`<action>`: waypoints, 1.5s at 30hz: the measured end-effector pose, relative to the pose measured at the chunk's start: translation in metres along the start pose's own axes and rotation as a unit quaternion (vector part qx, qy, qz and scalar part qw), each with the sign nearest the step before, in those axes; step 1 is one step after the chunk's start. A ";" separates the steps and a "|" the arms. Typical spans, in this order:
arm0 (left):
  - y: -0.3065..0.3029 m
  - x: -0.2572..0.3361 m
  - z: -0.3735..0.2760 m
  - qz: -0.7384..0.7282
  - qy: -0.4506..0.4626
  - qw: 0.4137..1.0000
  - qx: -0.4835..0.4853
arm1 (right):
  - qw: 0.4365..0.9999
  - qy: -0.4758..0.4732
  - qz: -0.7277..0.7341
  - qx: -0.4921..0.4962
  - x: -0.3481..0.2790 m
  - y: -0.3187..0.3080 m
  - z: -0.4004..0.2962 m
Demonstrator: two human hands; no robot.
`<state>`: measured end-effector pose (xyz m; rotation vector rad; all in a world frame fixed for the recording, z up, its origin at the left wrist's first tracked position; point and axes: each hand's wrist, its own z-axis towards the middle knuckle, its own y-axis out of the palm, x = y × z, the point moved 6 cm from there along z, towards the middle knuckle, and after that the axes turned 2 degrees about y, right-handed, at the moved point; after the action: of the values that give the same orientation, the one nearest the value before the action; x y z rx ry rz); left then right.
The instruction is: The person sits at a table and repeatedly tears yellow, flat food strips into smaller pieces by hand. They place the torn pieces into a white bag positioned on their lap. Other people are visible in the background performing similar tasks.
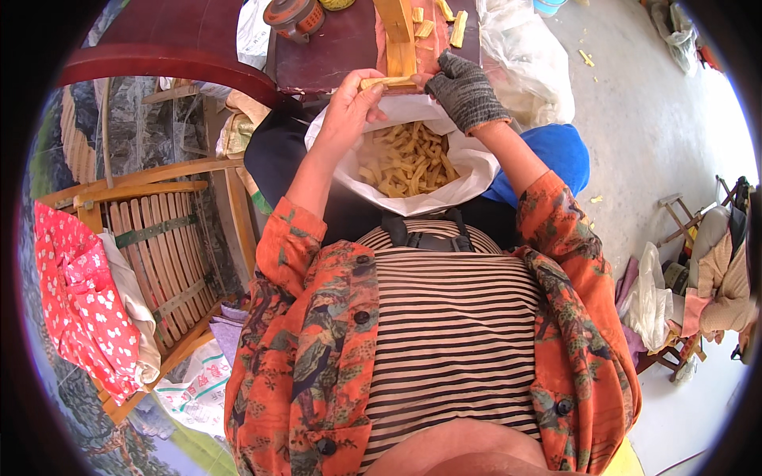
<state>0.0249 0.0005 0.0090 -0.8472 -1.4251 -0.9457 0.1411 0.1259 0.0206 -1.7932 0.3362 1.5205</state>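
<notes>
My left hand [355, 101], bare, pinches one end of a pale yellow dried strip [384, 82] between thumb and fingers. At the strip's other end is my right hand [467, 89], in a grey fingerless knitted glove; its fingertips are partly hidden, so its hold cannot be told. Both hands are over the far rim of an open white sack [411, 205] holding many similar yellow-brown pieces [411, 160]. Just beyond the strip, a wooden block or stand [400, 47] rests on a pink cloth [439, 44], with several cut yellow pieces [459, 28] beside it.
A dark red table or bench [333, 65] holds a brown lidded cup [294, 18]. Right of it stands a filled whitish plastic bag [530, 65]. At the left is a wooden slatted chair [161, 238] with red flowered cloth [86, 297]. Another person [720, 273] sits at the far right.
</notes>
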 end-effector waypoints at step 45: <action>0.000 0.008 -0.006 0.144 0.027 0.986 0.079 | 0.936 0.188 0.295 -0.043 0.016 0.028 -0.002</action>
<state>0.0264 -0.0051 0.0174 -0.8732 -1.2706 -0.6230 0.1290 0.1094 -0.0047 -2.1739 1.0938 1.5783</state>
